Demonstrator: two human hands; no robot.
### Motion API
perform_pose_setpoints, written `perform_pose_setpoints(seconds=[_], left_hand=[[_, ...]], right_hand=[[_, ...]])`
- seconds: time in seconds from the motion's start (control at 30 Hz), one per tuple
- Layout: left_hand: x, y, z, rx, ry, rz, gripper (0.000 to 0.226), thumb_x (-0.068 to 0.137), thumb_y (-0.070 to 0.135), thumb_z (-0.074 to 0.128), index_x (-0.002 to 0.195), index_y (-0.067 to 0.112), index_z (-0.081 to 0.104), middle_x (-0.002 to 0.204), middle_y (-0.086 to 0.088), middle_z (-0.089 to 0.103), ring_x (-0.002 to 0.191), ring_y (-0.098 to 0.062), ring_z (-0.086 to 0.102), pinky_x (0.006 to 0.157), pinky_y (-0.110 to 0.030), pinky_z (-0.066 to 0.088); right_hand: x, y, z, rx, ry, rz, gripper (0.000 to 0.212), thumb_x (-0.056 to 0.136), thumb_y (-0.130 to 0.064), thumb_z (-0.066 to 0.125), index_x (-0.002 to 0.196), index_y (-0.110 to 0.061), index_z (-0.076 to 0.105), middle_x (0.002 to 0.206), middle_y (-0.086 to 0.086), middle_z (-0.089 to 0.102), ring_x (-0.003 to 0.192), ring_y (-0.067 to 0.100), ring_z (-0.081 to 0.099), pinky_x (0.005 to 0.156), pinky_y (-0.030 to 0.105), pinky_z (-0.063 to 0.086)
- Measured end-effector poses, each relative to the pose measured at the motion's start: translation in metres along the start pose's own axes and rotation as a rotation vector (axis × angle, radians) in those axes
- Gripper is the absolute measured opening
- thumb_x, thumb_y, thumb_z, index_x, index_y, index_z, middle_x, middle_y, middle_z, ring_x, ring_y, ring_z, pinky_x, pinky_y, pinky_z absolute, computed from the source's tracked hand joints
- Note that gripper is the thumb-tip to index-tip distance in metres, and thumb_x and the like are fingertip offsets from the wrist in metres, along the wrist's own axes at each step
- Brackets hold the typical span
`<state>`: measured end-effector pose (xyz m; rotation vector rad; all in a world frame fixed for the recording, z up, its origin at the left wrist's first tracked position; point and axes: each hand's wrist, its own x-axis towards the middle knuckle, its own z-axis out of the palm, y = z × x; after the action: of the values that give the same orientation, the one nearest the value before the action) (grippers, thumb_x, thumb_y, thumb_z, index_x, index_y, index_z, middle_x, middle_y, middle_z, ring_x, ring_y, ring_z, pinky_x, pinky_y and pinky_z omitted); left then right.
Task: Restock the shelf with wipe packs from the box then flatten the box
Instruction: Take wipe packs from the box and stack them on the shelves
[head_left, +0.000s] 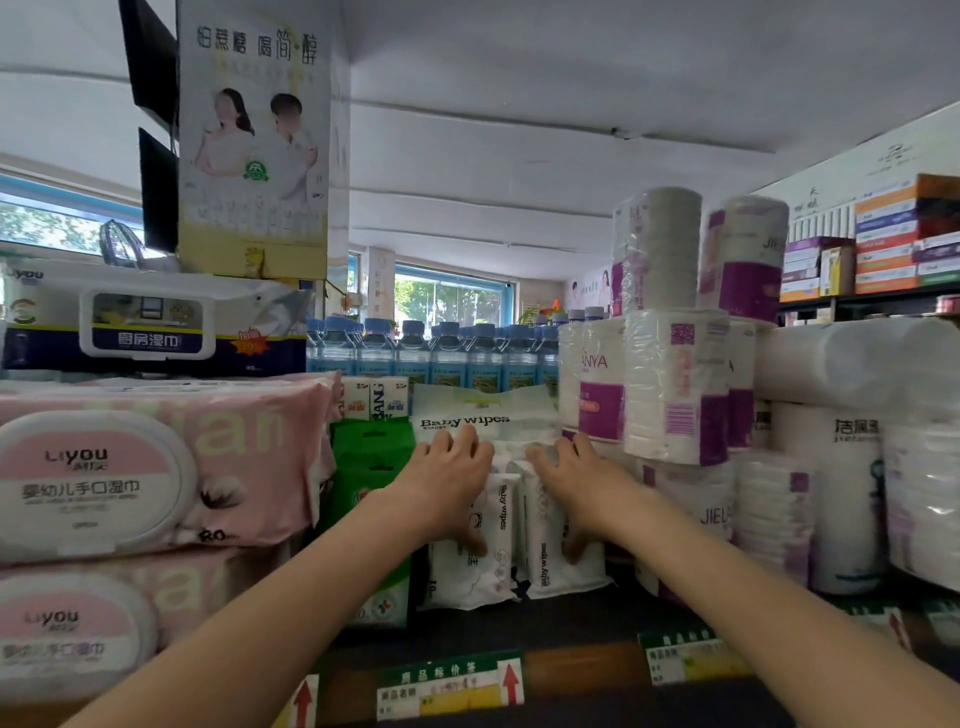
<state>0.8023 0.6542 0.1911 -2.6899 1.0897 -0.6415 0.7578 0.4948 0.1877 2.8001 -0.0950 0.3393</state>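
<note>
Small white "baby wipes" packs (498, 540) stand upright in a row on the dark shelf (571, 618). Behind them a larger white pack printed "Baby wipes" (467, 415) leans upright. My left hand (452, 483) lies over the left packs, fingers curled on their tops and thumb down the front. On the right packs, my right hand (576, 483) grips the same way, its thumb against the front of the rightmost pack. The box is not in view.
Pink Liyou wipe packs (156, 467) are stacked at left, green packs (371, 467) directly left of the white ones. Toilet-paper rolls (675, 384) crowd the right. Water bottles (431, 353) line the back. Price tags (449, 686) run along the shelf edge.
</note>
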Motion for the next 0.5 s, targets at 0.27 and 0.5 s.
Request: perform_pose_setpoints(seconds=[0.27, 0.5], left_hand=[[0.002, 0.010, 0.000, 0.104, 0.083, -0.033, 0.097, 0.067, 0.055, 0.072, 0.135, 0.007, 0.023, 0.137, -0.010, 0.027, 0.125, -0.030, 0.032, 0.106, -0.042, 0.032], [0.002, -0.001, -0.007, -0.089, 0.037, -0.007, 0.081, 0.069, 0.060, 0.067, 0.127, 0.013, 0.034, 0.133, -0.005, 0.031, 0.124, -0.023, 0.029, 0.110, -0.040, 0.028]], right_hand=[[0.002, 0.008, -0.002, -0.053, 0.083, -0.061, 0.104, 0.061, -0.043, 0.081, 0.142, -0.019, 0.020, 0.142, 0.007, 0.029, 0.132, 0.028, 0.024, 0.107, 0.043, 0.033], [-0.005, 0.009, 0.002, 0.221, 0.089, -0.055, 0.096, 0.073, -0.046, 0.071, 0.146, -0.021, 0.013, 0.148, 0.003, 0.019, 0.137, 0.025, 0.016, 0.113, 0.044, 0.023]])
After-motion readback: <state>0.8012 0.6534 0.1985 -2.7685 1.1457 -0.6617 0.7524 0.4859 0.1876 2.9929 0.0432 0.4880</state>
